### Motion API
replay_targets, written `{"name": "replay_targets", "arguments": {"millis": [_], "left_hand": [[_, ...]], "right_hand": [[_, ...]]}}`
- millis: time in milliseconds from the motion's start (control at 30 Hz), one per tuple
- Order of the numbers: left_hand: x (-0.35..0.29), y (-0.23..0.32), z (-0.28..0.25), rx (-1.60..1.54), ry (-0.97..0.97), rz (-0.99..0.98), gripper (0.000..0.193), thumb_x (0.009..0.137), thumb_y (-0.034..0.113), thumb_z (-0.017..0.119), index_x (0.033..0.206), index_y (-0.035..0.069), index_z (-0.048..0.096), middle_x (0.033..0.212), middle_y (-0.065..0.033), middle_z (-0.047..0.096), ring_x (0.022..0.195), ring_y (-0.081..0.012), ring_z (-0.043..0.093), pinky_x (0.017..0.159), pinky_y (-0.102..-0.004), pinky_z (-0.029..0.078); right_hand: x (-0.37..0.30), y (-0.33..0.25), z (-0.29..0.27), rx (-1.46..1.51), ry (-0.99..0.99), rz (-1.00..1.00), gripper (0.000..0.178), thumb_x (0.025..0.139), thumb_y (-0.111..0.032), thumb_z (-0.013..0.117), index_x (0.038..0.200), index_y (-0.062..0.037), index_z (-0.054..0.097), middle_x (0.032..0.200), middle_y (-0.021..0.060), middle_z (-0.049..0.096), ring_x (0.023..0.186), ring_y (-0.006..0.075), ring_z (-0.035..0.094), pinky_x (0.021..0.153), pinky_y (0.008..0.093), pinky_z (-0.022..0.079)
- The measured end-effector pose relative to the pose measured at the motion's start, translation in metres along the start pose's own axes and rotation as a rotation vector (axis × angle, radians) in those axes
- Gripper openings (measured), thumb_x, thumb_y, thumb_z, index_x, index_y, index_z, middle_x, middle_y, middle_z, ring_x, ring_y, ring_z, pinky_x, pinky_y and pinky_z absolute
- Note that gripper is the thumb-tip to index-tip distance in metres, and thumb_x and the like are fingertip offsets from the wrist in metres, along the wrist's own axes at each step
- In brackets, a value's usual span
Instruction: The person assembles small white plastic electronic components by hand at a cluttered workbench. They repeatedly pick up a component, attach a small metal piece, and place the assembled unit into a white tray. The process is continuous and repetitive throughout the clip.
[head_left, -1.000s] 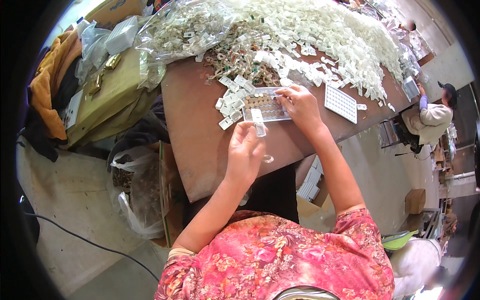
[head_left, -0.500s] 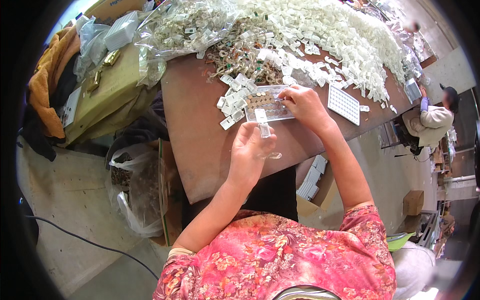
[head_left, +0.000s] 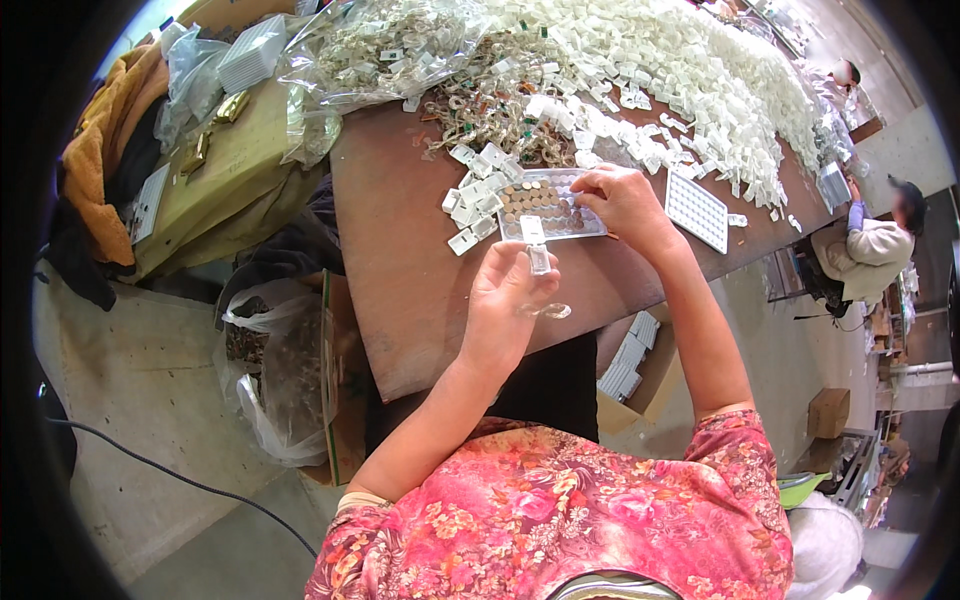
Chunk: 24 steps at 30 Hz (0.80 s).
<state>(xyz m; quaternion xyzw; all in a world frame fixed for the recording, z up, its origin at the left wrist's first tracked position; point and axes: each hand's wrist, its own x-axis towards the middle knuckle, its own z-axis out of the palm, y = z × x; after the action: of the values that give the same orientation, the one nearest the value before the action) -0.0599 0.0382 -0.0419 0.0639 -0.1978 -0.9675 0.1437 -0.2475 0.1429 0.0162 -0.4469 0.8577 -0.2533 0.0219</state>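
White case (head_left: 539,260), pinched in left grip (head_left: 503,288), jutting forward

The white case (head_left: 536,246), its lid swung open, is pinched upright in the left hand (head_left: 505,285) above the bench (head_left: 400,300); a pale loop (head_left: 547,311) sticks out below. The clear tray (head_left: 570,236) lies flat, inward from the bench's near edge, with rows of coppery and grey discs (head_left: 535,197).

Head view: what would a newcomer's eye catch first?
Probably the big heap of white pieces across the far table. Then the pink flowered shirt at the bottom. Between them, the left hand holds a white case; the right hand is at a tray.
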Motion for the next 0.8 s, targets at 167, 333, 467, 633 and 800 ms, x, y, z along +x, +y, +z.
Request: {"name": "replay_targets", "arguments": {"millis": [167, 333, 467, 633, 800], "left_hand": [[0.0, 0.0, -0.001, -0.004, -0.01, 0.006, 0.016, 0.098, 0.019, 0.056, 0.11, 0.009, 0.051, 0.102, -0.0093, 0.063, 0.091, -0.0174, 0.061, 0.086, -0.0325, 0.05], [0.001, 0.0, -0.003, 0.007, -0.015, 0.013, 0.017, 0.098, 0.018, 0.055, 0.111, 0.009, 0.05, 0.103, -0.0079, 0.063, 0.093, -0.016, 0.061, 0.087, -0.0339, 0.05], [0.001, -0.002, 0.0, 0.03, 0.01, 0.049, 0.016, 0.098, 0.015, 0.055, 0.111, 0.009, 0.05, 0.103, -0.0072, 0.062, 0.094, -0.0164, 0.061, 0.088, -0.0341, 0.05], [0.0, -0.003, 0.004, 0.09, 0.02, 0.096, 0.012, 0.097, 0.011, 0.056, 0.107, 0.008, 0.051, 0.107, -0.0077, 0.061, 0.098, -0.0175, 0.06, 0.086, -0.0321, 0.052], [-0.001, -0.002, 0.004, 0.135, -0.023, 0.082, 0.012, 0.097, 0.012, 0.056, 0.108, 0.009, 0.052, 0.108, -0.0062, 0.06, 0.094, -0.0187, 0.061, 0.077, -0.0298, 0.055]], "right_hand": [[-0.003, 0.005, 0.005, -0.047, -0.004, -0.069, 0.013, 0.082, -0.006, 0.065, 0.093, -0.0004, 0.07, 0.084, 0.0139, 0.067, 0.074, 0.0254, 0.066, 0.069, 0.0338, 0.052], [-0.008, -0.017, -0.001, -0.077, 0.069, 0.039, 0.01, 0.08, -0.006, 0.067, 0.089, -0.0014, 0.07, 0.084, 0.0127, 0.066, 0.072, 0.0243, 0.065, 0.069, 0.0326, 0.052], [-0.033, -0.053, -0.013, 0.296, 0.126, -0.045, 0.01, 0.076, -0.001, 0.071, 0.086, -0.0024, 0.07, 0.08, 0.0103, 0.065, 0.068, 0.0222, 0.064, 0.064, 0.0305, 0.052], [-0.05, -0.082, 0.0, 0.196, 0.162, -0.231, 0.013, 0.075, 0.0, 0.072, 0.087, -0.0027, 0.068, 0.079, 0.0085, 0.065, 0.069, 0.0214, 0.064, 0.061, 0.0297, 0.052], [-0.058, -0.085, 0.008, 0.06, 0.232, -0.284, 0.016, 0.077, -0.001, 0.068, 0.092, -0.0056, 0.067, 0.082, 0.0073, 0.064, 0.071, 0.024, 0.065, 0.061, 0.0318, 0.053]]}}
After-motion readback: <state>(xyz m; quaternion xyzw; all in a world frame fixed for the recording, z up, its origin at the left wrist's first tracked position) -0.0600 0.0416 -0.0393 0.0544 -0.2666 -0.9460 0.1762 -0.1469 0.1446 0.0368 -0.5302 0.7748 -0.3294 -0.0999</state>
